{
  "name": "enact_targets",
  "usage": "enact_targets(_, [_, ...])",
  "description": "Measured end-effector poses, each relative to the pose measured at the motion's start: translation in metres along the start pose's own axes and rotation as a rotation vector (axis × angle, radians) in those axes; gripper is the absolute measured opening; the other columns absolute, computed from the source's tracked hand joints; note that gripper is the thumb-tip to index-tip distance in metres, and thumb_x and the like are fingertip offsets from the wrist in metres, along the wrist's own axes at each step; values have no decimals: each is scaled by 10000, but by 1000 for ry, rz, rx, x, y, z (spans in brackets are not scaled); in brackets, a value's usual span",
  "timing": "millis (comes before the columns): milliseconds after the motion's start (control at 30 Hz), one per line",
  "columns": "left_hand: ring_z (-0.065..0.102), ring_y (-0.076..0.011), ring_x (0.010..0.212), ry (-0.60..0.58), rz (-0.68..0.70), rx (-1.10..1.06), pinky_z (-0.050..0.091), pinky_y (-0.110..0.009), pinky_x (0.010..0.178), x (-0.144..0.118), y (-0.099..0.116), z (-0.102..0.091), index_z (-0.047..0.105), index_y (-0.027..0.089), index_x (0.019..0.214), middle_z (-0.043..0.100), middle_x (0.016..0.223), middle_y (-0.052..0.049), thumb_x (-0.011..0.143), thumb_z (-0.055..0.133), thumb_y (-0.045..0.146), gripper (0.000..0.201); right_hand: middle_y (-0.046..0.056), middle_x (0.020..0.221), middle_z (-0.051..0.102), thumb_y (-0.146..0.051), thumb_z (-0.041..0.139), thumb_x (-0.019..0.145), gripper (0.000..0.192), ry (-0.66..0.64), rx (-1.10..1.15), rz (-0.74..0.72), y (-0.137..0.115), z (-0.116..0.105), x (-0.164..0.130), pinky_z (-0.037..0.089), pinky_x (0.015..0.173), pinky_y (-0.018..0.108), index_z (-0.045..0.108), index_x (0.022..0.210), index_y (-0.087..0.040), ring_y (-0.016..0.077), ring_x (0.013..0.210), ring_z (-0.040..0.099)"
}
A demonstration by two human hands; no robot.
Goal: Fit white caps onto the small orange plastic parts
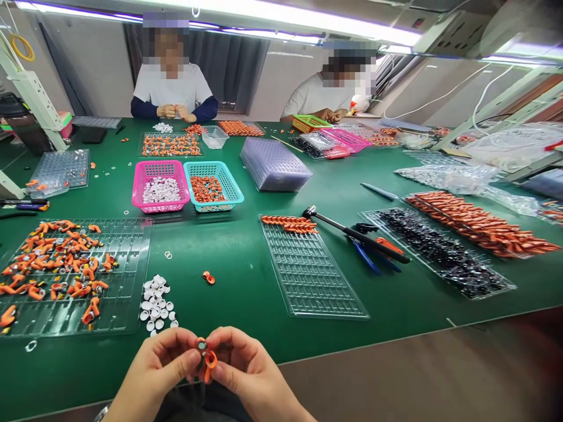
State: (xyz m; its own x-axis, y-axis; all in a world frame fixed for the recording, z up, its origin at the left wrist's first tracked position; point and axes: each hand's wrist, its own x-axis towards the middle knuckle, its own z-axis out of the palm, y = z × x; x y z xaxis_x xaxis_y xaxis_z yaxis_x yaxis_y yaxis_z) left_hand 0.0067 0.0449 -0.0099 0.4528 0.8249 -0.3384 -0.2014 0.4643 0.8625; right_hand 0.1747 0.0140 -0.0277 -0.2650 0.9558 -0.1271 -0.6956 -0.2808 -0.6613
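My left hand and my right hand meet at the table's near edge, thumbs and fingers pinched together. Between them is a small orange plastic part, shaped like an earbud shell with an open cup. A small round piece with a pale face shows at my left fingertips; I cannot tell whether it is joined to the orange part. White round caps lie in a loose pile just beyond my left hand. Farther forward rest two orange cup-shaped pieces.
Left is a clear tray of orange parts. Pink and turquoise baskets stand ahead, beside stacked trays. A partly filled tray, a hammer, pliers and black parts lie right. Two people sit opposite.
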Motion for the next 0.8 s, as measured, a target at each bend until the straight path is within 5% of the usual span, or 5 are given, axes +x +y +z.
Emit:
enact_targets(300, [626,-142,612,78,144,184,497,-218,601,-12,14,17,721,179,745,686,646,-2,784,778,274,118,-15,778,696,-213,916,660,283,50,112,55,10,3,0,524,631,203,718,859,-180,93,642,654])
enact_targets(467, [614,-145,602,165,188,238,494,-222,600,-16,15,24,722,186,695,663,647,1,730,775,215,70,-17,807,629,-235,886,707,233,3,91,-32,8,5,-1,503,630,216,663,747,-180,93,656,616])
enact_targets(800, [603,-141,642,205,210,341,463,-198,618,-19,17,26,724,196,667,662,663,3,712,733,175,51,1,854,611,-189,782,833,137,-8,-155,-211,8,4,-8,431,669,202,650,862,-212,98,743,539])
